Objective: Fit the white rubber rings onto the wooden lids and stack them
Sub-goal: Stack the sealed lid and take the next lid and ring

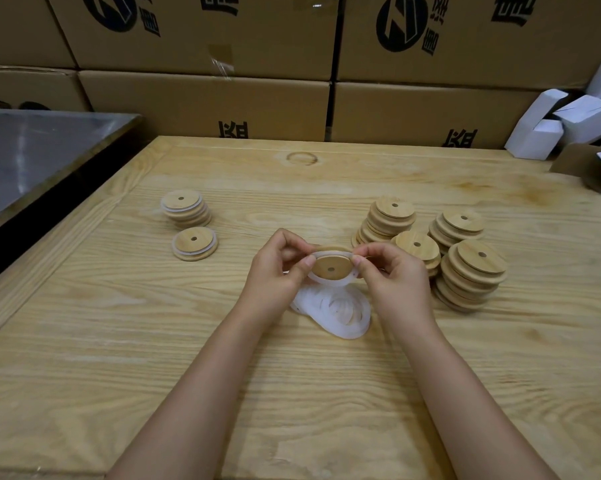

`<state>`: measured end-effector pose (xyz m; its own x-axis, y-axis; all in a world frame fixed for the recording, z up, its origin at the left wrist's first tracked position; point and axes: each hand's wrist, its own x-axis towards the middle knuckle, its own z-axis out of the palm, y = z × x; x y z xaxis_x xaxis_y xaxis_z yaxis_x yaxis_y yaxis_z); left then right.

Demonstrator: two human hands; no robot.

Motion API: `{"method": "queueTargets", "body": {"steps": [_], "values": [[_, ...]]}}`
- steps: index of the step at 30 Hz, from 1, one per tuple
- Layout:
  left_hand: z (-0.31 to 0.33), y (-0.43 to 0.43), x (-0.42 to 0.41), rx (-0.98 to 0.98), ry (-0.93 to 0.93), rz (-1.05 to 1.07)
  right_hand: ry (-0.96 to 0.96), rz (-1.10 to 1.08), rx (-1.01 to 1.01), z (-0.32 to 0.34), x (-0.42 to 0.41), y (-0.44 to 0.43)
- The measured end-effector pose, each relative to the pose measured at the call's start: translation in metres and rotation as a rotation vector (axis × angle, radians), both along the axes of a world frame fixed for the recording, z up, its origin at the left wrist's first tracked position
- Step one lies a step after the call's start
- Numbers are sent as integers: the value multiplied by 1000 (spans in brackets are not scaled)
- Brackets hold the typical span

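Above the middle of the wooden table [119,341], my left hand [278,268] and my right hand [389,271] pinch opposite sides of one round wooden lid [332,266] with a small centre hole. A white rubber ring [321,280] sits around the lid's rim, partly stretched. Just below my hands lies a loose pile of white rings [337,311]. At the left stand a short stack of ringed lids [186,207] and a single ringed lid [195,243]. Several stacks of bare wooden lids [465,258] stand at the right.
Large cardboard boxes [205,102] form a wall behind the table. A metal-topped surface [32,150] adjoins the table's left edge. White folded cartons [562,123] and a small open cardboard box [590,168] sit at the far right.
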<state>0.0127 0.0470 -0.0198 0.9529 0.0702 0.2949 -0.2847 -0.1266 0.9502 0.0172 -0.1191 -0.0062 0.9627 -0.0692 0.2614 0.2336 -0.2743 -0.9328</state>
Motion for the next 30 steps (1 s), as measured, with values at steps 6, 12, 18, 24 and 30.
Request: {"method": "queueTargets", "body": {"steps": [6,12,18,24,30], "values": [[3,1,0,-52,24,-61,-2,-5,11,-1,1,0],[6,-1,-2,-41,34,-97,-31,-14,13,0,0,1],[3,-2,0,19,17,-52,-38,-14,11,1,-1,3],[3,-1,3,-62,17,32,-87,-5,-85,1,-3,4],[3,-1,3,-137,49,5,0,32,62,2,-3,5]]}}
